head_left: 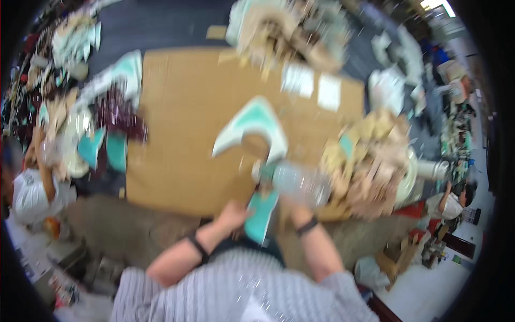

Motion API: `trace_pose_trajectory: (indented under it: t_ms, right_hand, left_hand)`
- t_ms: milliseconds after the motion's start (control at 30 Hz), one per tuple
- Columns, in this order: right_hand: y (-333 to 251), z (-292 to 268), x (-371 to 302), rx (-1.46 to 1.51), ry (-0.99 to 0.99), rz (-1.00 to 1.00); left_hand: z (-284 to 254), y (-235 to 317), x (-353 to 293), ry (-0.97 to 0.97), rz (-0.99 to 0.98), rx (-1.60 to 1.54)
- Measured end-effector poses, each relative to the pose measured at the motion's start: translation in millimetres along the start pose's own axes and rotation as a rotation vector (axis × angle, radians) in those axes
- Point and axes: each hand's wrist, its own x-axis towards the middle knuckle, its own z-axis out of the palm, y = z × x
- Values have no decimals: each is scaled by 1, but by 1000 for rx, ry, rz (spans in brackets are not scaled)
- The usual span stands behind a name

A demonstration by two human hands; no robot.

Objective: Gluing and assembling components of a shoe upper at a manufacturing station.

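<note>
My left hand [234, 214] pinches the left edge of a teal piece of sheet material with a white edge [261, 219], held just past the near edge of the cardboard. My right hand [296, 208] is wrapped round a clear plastic bottle [303, 183] tipped on its side, its neck pointing left above the top of the teal piece. Motion blur hides the fingertips and whatever is at the bottle's mouth. Beyond the bottle, a curved white piece with a teal middle [257, 115] lies flat on the cardboard sheet [179, 129].
Tan and beige scraps [373, 166] are heaped to the right, with more scraps [289, 27] at the far side. Left lie dark red pieces [119, 115] and teal pieces [116, 151]. White papers [298, 80] rest on the cardboard. A person [35, 188] works at the left.
</note>
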Motion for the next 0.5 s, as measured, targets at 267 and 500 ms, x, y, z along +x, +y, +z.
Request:
trace_pose_trajectory:
  t_ms: [267,500]
  right_hand:
    - [-61,-33,5,196,-74,-191]
    - [-50,-52,20,1172,336,388]
  left_hand:
    - [4,-24,-8,-91,-126,-362]
    - [-3,-20,-9,30,-1,-120]
